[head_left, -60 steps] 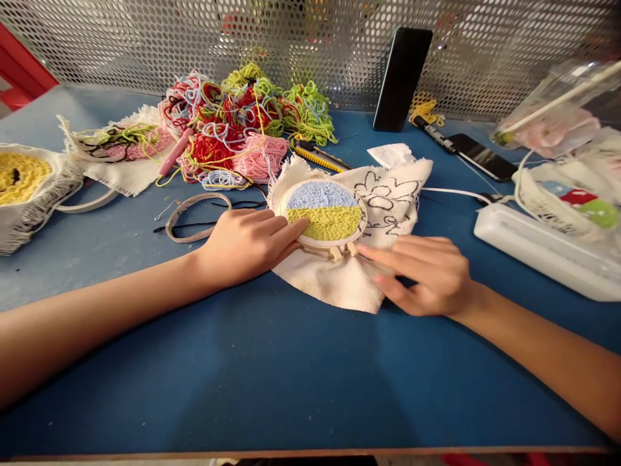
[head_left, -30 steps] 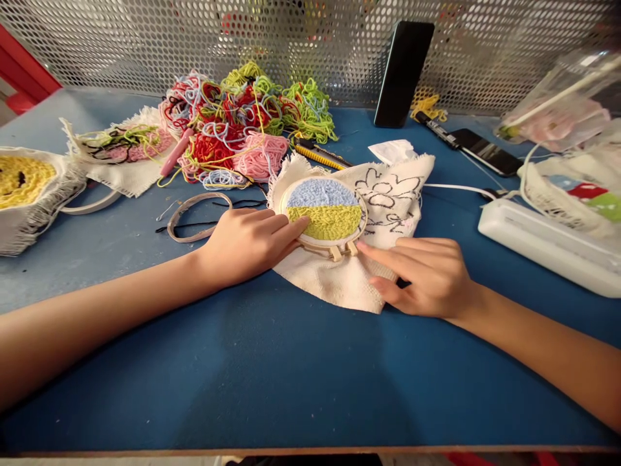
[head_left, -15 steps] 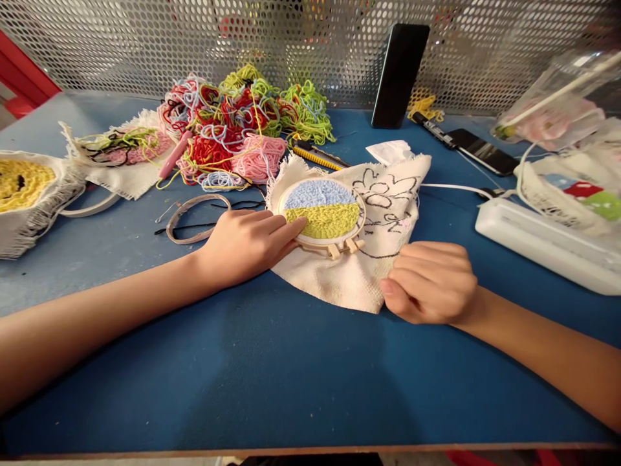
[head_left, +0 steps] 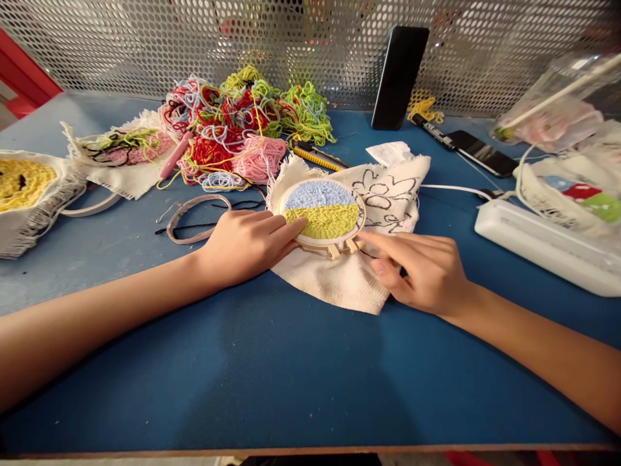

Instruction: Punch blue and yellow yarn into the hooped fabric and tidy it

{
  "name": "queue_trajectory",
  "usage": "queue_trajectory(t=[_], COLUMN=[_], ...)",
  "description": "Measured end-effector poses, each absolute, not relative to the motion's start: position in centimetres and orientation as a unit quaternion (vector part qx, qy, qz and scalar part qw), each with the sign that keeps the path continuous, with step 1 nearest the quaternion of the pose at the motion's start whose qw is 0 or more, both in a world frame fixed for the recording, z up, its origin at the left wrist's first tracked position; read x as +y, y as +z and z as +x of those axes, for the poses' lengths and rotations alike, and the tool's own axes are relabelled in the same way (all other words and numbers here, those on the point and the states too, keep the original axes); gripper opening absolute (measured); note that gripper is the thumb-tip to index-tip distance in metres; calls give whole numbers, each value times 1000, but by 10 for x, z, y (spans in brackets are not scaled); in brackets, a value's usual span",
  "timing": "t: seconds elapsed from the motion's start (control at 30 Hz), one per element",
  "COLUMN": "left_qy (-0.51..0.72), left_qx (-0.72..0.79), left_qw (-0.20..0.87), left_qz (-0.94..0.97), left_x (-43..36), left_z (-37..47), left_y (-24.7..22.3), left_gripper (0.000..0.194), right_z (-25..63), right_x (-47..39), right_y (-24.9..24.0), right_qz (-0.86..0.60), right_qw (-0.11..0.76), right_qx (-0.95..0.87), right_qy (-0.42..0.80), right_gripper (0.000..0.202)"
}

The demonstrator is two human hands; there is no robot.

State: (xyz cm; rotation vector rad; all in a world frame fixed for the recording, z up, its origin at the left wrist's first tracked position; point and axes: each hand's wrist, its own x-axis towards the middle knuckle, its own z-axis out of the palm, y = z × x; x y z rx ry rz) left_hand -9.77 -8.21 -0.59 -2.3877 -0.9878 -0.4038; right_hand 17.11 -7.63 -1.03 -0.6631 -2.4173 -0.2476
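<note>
An embroidery hoop [head_left: 331, 254] with a wooden clamp at its near side lies on the blue table, holding cream cloth [head_left: 334, 285]. Inside it is looped stitching, light blue [head_left: 317, 193] above and yellow-green [head_left: 325, 220] below. My left hand [head_left: 250, 246] grips the hoop's left edge, index fingertip on the yellow-green stitches; its thumb is hidden. My right hand [head_left: 424, 268] is over the cloth's right side, index finger stretched out to the hoop's lower right rim near the clamp, the other fingers curled. Nothing shows in it. Black flower outlines [head_left: 383, 188] mark the cloth beyond.
A tangled yarn pile [head_left: 233, 123] lies behind, with a pink punch tool [head_left: 175, 155] and a yellow-black cutter [head_left: 317, 156]. A spare hoop [head_left: 171, 228] is at left. A phone [head_left: 400, 77] leans on the mesh panel [head_left: 121, 45]. A white power strip [head_left: 543, 243] stands right.
My right hand has moved slightly left and unfolded from a fist, its index finger now reaching the hoop's rim. My left hand and the hoop have stayed in place.
</note>
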Motion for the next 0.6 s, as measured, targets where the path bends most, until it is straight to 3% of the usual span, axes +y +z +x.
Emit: queue_trajectory(t=[0.13,0.3,0.43,0.6], left_qy=[-161,-160,-161,-162], left_qx=[-355,-354,-355,-353], left_qw=[263,261,258,258], left_qz=[-883,-883,-884,-884], left_x=[-82,-82,-82,-81], left_z=[-98,-98,-98,-98], left_y=[-6,-6,-6,-6], left_gripper=[24,24,25,25], right_z=[171,170,173,172], right_x=[-76,-75,-76,-77], right_y=[-10,-10,-11,-10], right_qz=[-190,-241,-188,-232], right_qw=[300,310,299,299], right_qx=[-927,-917,-929,-922], right_qy=[-121,-77,-108,-87], right_gripper=[32,13,30,13])
